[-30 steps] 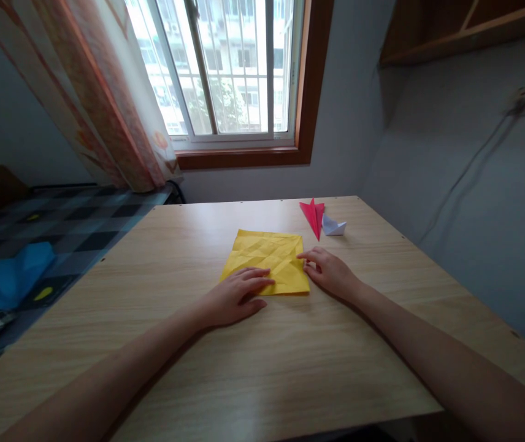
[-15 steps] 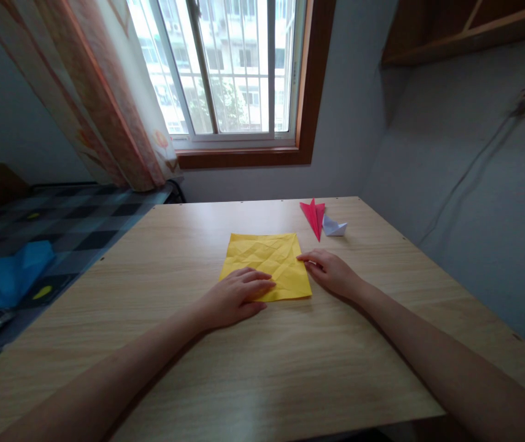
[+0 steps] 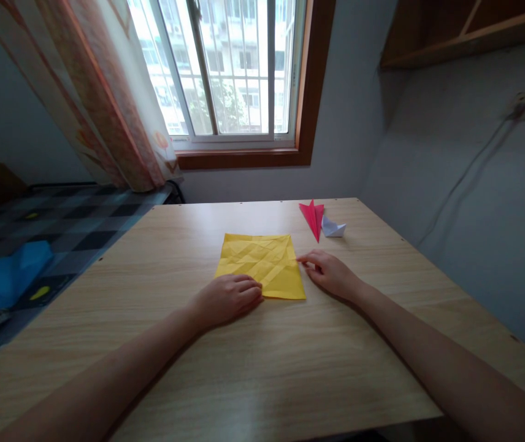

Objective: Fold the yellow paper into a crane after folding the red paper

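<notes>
A creased yellow paper square (image 3: 262,263) lies flat on the wooden table (image 3: 262,368), near the middle. My left hand (image 3: 226,299) rests at its near left corner, fingers curled over the near edge. My right hand (image 3: 331,274) lies on the table at the sheet's right edge, its fingertips touching that edge. Neither hand lifts the paper.
A folded red paper shape (image 3: 313,218) and a small folded white paper shape (image 3: 333,228) sit at the far right of the table. To the left is a bed with a chequered cover (image 3: 60,227) and a blue cloth (image 3: 5,273). A window (image 3: 226,67) and curtain (image 3: 101,104) are behind.
The yellow sheet has turned slightly and shifted left. My left hand drew back toward the near edge and its fingers curled; my right hand stayed at the right edge.
</notes>
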Available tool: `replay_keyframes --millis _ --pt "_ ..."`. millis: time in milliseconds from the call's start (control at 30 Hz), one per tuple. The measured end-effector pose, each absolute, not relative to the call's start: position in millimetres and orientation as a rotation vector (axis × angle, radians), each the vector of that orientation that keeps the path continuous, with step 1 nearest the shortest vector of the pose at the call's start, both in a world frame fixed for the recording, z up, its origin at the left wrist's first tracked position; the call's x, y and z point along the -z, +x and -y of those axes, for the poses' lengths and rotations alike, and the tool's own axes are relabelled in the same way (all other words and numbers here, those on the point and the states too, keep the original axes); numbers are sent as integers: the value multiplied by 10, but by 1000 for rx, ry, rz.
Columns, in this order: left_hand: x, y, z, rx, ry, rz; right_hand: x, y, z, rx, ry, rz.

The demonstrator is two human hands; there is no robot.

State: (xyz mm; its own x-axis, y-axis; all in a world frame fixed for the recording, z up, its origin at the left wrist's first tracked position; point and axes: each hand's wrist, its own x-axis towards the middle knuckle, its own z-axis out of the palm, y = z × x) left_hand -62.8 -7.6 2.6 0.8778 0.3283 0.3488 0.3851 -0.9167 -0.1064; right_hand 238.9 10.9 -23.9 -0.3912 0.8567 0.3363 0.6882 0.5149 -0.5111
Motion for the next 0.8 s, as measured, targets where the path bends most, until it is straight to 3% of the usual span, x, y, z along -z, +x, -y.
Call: replay_keyframes --millis 567,800 --pt "-115 -618 158 804 -2987 681 227 2351 -84 -446 -1185 2170" --pt "-101 -754 -17 1289 -2892 1340 231 2369 -103 -499 -1153 2151"
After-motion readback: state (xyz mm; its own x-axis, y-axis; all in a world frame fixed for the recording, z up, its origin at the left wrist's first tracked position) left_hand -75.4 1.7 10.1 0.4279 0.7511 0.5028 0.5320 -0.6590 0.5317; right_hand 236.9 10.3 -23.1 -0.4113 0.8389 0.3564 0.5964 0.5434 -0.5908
